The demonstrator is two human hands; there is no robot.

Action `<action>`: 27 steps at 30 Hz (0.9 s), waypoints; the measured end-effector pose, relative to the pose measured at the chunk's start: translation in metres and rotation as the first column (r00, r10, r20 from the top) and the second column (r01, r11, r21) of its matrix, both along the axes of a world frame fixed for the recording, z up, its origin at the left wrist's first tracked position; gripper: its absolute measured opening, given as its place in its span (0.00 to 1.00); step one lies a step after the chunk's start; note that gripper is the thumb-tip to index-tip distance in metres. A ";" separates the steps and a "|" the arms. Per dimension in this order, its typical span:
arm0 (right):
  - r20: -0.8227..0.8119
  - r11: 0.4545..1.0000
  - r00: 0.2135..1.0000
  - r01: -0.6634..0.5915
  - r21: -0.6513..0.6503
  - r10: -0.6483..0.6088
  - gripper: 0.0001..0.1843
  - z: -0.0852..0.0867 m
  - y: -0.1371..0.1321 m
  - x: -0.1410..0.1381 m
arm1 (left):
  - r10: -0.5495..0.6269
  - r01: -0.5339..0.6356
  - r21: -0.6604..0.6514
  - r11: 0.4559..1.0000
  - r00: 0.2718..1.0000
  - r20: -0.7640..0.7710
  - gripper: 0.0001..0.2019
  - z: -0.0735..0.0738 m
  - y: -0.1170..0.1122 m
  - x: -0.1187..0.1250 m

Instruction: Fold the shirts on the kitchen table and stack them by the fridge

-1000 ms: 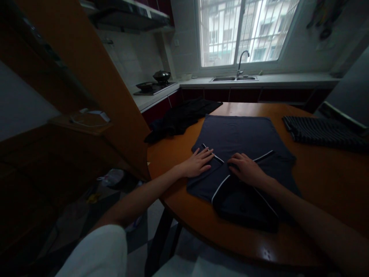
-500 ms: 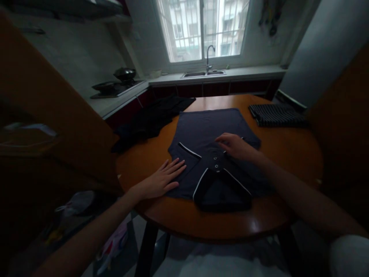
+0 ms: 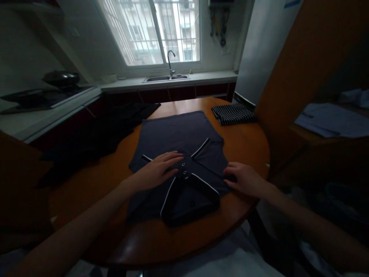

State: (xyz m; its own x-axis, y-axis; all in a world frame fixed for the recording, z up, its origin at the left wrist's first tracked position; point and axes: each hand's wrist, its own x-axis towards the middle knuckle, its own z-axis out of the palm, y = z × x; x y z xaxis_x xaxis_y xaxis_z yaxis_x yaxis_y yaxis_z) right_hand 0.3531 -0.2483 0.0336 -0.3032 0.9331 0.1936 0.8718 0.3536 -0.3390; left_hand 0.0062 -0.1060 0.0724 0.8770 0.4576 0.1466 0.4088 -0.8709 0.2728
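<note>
A dark navy polo shirt (image 3: 175,132) with white trim lies flat on the round wooden table (image 3: 245,144), collar toward me and sleeves folded in. My left hand (image 3: 158,169) lies flat and open on the shirt's left chest, fingertips beside the button placket. My right hand (image 3: 243,177) rests palm down on the shirt's right edge near the table rim, fingers slightly curled over the fabric.
A black garment (image 3: 106,127) is heaped on the table's left side. A folded striped cloth (image 3: 233,114) lies at the far right of the table. Behind are a counter with a sink (image 3: 166,78) and a stove with a wok (image 3: 59,79). Light clothes (image 3: 331,119) sit on a shelf at right.
The camera has swung to the right. My left hand moved from the shirt's left sleeve to the chest by the placket. My right hand moved from the middle to the right edge.
</note>
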 end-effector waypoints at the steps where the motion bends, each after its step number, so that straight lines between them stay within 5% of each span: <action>1: 0.069 0.999 0.997 0.015 0.033 -0.017 0.02 -0.003 -0.006 -0.004 | -0.025 0.025 -0.008 1.000 1.000 0.003 0.22 0.002 0.005 0.014; 6: 0.271 0.988 0.957 0.061 0.145 -0.099 0.07 -0.006 -0.018 -0.011 | -0.069 0.070 -0.035 0.997 0.997 0.040 0.20 0.002 0.025 0.078; 10: 0.285 0.982 0.950 0.082 0.168 -0.128 0.08 -0.001 -0.025 -0.002 | 0.001 0.001 -0.032 0.999 0.999 0.050 0.20 -0.012 0.044 0.114; 20: 0.055 0.985 0.989 0.129 0.117 -0.137 0.10 0.000 -0.027 0.011 | 0.045 -0.045 0.000 0.999 0.994 -0.098 0.19 -0.038 0.122 0.204; 24: -0.048 0.980 0.987 0.161 0.116 -0.156 0.08 -0.009 -0.016 0.011 | 0.000 -0.029 -0.187 0.982 0.988 -0.156 0.19 -0.036 0.135 0.236; 27: -0.089 0.978 0.981 0.181 0.102 -0.172 0.07 -0.020 -0.014 0.010 | -0.141 0.057 -0.422 0.905 0.975 -0.170 0.17 -0.032 0.141 0.247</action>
State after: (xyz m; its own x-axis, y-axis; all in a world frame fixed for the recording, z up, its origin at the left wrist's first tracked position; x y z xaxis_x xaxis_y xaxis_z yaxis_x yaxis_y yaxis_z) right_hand 0.3632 -0.2619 0.0135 -0.1150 0.9423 0.3144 0.8956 0.2353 -0.3775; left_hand 0.2537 0.0346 0.0408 0.9127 0.3497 -0.2115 0.4073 -0.7359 0.5409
